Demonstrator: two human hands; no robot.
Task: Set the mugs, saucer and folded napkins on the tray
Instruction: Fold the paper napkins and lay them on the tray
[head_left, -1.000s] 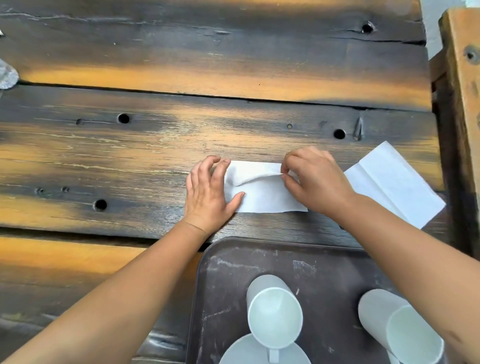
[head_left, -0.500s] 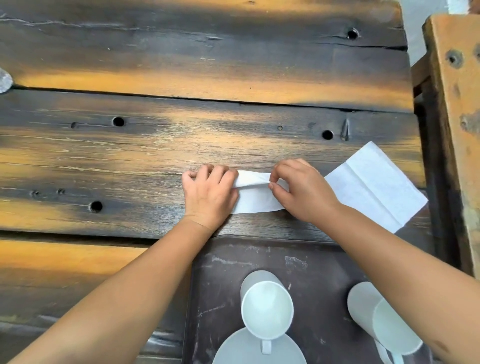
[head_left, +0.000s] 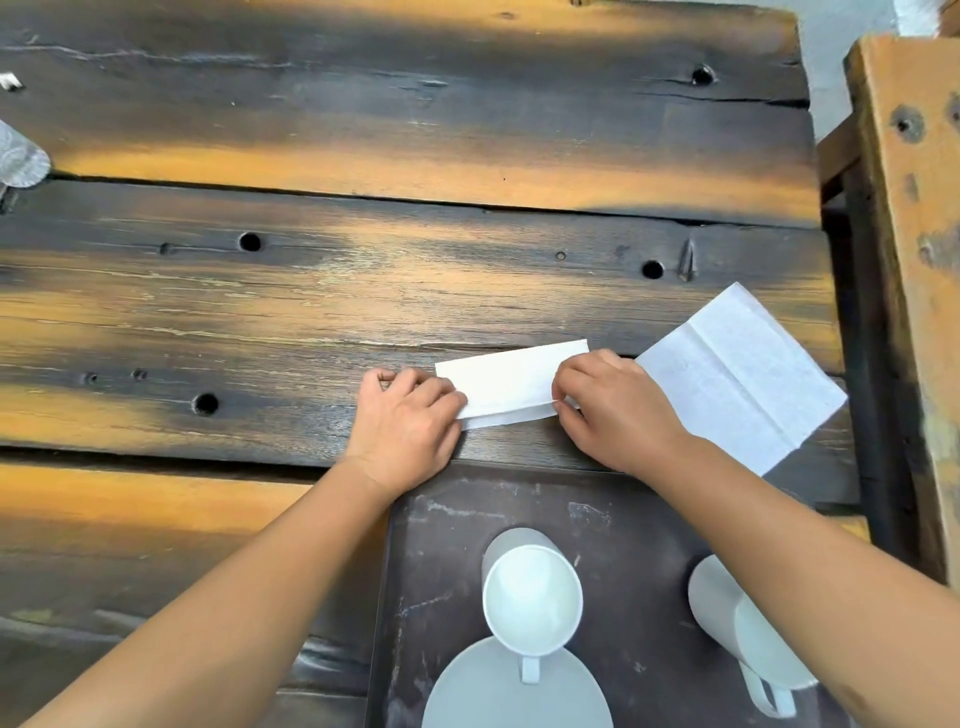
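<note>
The saucer (head_left: 514, 691) is cut off by the near edge of the view, and one white mug (head_left: 530, 597) overlaps its far rim, so whether the mug stands on it or just beyond it is hard to tell. A second mug (head_left: 748, 644) to the right is partly hidden behind the right forearm. Both sit on the dark, scuffed tray (head_left: 441, 561), whose near part runs out of view. At the far left edge a pale, patterned object (head_left: 21, 161) is cropped and cannot be identified.

The left hand (head_left: 405, 421) lies curled on the left end of a folded napkin (head_left: 504, 384), pressing it down, its fingertips hidden beneath the knuckles. The right hand (head_left: 618, 410) pinches the napkin's right end between thumb and fingers, where a fold edge shows. This napkin lies on the bench (head_left: 311, 312) just beyond the tray's far edge. A second napkin (head_left: 743, 374), creased and opened flat, lies to the right, its left corner hidden under the right hand.

The bench is heavy, weathered planks, dark with orange streaks, bored with round holes and split by gaps. A worn wooden beam (head_left: 914, 249) rises at the right.
</note>
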